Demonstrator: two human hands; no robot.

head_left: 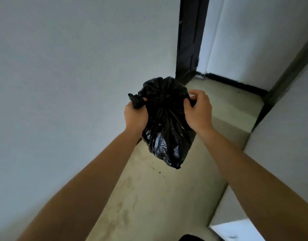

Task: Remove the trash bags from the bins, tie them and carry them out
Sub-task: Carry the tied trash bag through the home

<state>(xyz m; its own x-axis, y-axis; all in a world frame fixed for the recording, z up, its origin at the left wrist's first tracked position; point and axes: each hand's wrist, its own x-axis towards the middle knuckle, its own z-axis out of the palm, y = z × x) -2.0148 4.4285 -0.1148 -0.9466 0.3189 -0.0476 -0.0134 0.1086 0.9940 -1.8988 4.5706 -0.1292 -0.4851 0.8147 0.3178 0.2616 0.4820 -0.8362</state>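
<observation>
The black trash bag (165, 122) hangs in the air above the concrete floor (149, 197). The left hand (136, 114) grips a gathered ear of plastic at the bag's left edge. The right hand (198, 109) pinches the right edge. White walls (71, 75) flank a dark door frame (188, 37).
</observation>
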